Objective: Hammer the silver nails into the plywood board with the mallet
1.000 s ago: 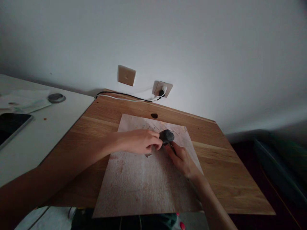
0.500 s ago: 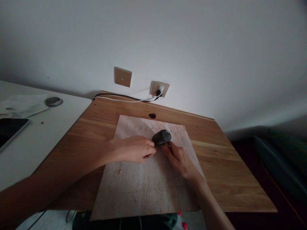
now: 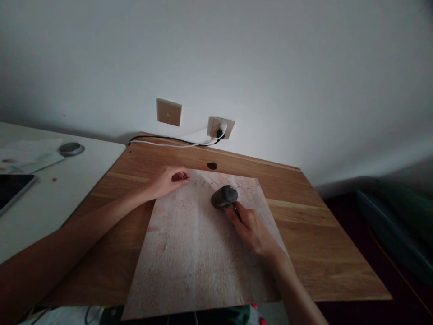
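Observation:
A whitish wood-grain board [image 3: 189, 262] lies on the table, with several thin nails [image 3: 203, 183] standing in a row near its far edge. My right hand [image 3: 252, 228] is wrapped round the handle of a mallet with a dark, thick cylindrical head [image 3: 225, 196]. The mallet head is over the board, just on the near side of the nail row, and covers part of it. At the row's left end, my left hand [image 3: 171, 180] has its thumb and fingertips pinched together at a small nail, which they mostly hide.
The board rests on a brown wooden table [image 3: 314, 234] with a cable hole [image 3: 212, 165]. Black and white cables run along the back to a wall socket [image 3: 221, 128]. At left, a white table [image 3: 84, 180] holds a tablet-like device [image 3: 15, 189], papers and a round grey object [image 3: 71, 149].
My left hand has moved from beside the mallet head to the far left of the board, at the end of the nail row. My right hand keeps the mallet in nearly the same place.

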A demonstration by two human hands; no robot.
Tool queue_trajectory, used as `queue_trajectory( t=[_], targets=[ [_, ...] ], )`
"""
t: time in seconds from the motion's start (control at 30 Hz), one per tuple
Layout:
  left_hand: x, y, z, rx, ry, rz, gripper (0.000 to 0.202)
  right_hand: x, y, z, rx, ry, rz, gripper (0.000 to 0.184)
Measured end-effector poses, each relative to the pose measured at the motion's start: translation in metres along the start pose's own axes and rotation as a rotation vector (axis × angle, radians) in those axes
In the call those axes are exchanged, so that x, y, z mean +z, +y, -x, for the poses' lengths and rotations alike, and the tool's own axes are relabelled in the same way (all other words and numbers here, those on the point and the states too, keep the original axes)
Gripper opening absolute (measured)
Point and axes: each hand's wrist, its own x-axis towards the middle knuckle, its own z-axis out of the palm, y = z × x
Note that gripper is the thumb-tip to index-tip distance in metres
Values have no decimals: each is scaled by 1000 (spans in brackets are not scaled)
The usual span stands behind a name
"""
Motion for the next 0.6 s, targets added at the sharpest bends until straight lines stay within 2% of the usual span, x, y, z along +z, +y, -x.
queue_trajectory(
  t=[0.27, 0.6],
  targets=[
    [9, -4, 7, 24, 49, 10, 25, -1, -6, 1, 23, -14, 15, 32],
    [13, -6, 8, 14, 19, 23, 20, -3, -6, 0, 14, -13, 23, 35]
  ],
)
